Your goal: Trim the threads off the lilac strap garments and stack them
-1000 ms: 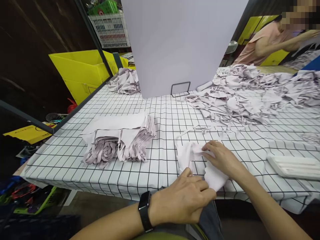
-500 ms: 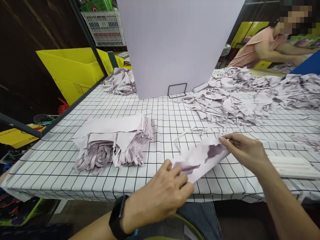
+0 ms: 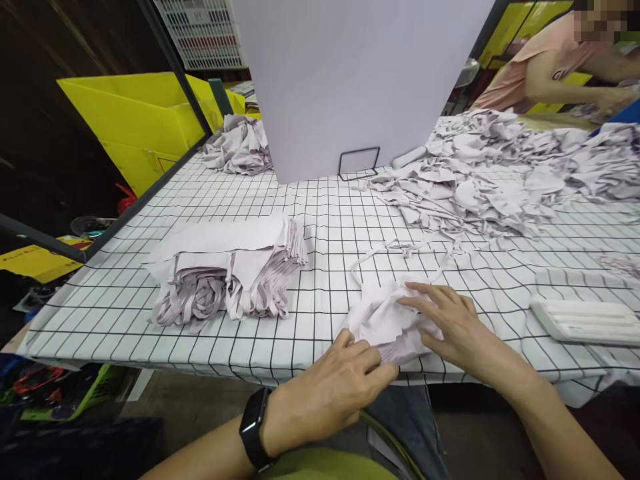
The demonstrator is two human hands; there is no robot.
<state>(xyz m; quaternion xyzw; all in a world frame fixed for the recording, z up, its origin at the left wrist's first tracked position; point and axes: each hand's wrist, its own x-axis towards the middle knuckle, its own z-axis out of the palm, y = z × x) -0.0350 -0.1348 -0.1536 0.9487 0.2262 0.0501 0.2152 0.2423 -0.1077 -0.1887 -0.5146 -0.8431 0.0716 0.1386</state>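
Note:
A pale lilac strappy top [image 3: 383,313] lies crumpled on the table in front of me, its thin straps trailing away from me. My left hand [image 3: 337,383], with a black watch on the wrist, has its fingers curled on the near left edge of the top, the fingertips partly hidden. Over the right part of the same top is my right hand [image 3: 453,327], its fingers spread and touching the cloth. To the left lies a neat stack of matching tops [image 3: 225,247], straps gathered at the near side.
A large lilac board [image 3: 360,80] stands at the back, with a wire stand [image 3: 359,163] by its lower edge. Loose fabric pieces [image 3: 470,193] heap up at the right. A white ridged tray [image 3: 587,321] lies right of my hands. Across the table a co-worker [image 3: 550,67] leans over.
My right hand has let go of the top's raised right edge and spread its fingers over it. The cloth, stretched and lifted before, now lies bunched on the table.

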